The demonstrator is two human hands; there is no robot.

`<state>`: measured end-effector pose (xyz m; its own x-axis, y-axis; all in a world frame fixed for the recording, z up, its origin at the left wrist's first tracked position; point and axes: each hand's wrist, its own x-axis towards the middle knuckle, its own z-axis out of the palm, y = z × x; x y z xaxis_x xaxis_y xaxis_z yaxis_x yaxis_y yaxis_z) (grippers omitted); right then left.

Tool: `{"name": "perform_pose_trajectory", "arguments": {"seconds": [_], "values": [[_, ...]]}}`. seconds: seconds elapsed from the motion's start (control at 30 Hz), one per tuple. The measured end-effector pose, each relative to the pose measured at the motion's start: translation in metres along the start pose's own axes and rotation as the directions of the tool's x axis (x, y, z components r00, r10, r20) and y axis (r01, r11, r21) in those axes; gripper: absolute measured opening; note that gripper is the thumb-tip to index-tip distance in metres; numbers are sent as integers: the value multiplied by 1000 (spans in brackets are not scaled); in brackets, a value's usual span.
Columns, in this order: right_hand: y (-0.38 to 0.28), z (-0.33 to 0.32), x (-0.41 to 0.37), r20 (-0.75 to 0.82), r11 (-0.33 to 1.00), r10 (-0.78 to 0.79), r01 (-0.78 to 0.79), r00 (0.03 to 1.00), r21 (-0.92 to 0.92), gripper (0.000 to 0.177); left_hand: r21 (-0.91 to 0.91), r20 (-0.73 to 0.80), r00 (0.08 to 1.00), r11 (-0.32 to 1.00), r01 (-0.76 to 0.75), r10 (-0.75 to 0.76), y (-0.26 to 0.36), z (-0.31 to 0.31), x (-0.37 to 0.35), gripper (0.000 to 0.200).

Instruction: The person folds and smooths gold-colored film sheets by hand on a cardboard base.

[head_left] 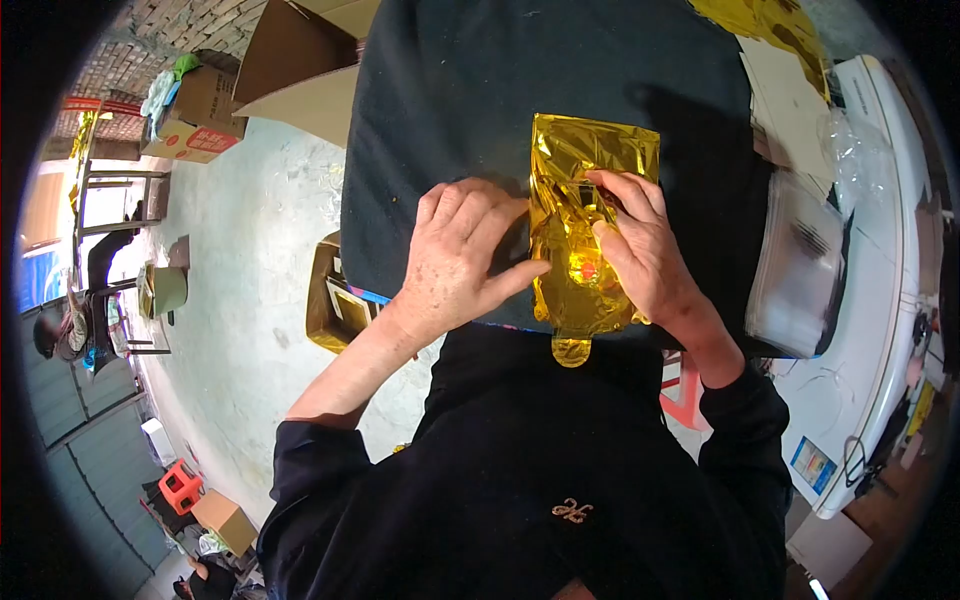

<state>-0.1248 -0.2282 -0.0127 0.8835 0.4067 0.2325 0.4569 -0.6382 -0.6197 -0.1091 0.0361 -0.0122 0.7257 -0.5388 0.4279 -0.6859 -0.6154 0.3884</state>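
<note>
A shiny gold foil piece lies on the dark cloth-covered table, with a rounded tab sticking out over the near edge. My left hand rests at the foil's left side, its fingers apart and the thumb and index tips at the foil's edge. Over the right part of the foil is my right hand, thumb and fingers bent towards each other in a pinch. Whatever lies between those fingertips is too small to tell. A small red spot shows on the foil below them.
Clear plastic sleeves lie at the table's right edge, below pale sheets. More gold foil is at the top right. Cardboard boxes stand at the upper left. An open box sits left of the table. People are at the far left.
</note>
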Motion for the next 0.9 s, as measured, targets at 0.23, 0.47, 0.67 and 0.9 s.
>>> {"name": "perform_pose_trajectory", "arguments": {"seconds": [0.23,0.47,0.67,0.9], "values": [[8,-5,0,0,996,-88,88,996,-2,24,106,-112,992,992,66,-55,8,25,9,24],[8,-11,3,32,998,-27,25,999,56,25,73,-93,989,990,122,-115,11,19,9,25],[5,-12,4,43,996,20,-24,999,88,27,143,-139,988,986,87,-67,13,27,12,27],[8,-10,3,21,999,-34,33,999,43,24,232,-109,994,972,42,-16,15,33,17,20]]}}
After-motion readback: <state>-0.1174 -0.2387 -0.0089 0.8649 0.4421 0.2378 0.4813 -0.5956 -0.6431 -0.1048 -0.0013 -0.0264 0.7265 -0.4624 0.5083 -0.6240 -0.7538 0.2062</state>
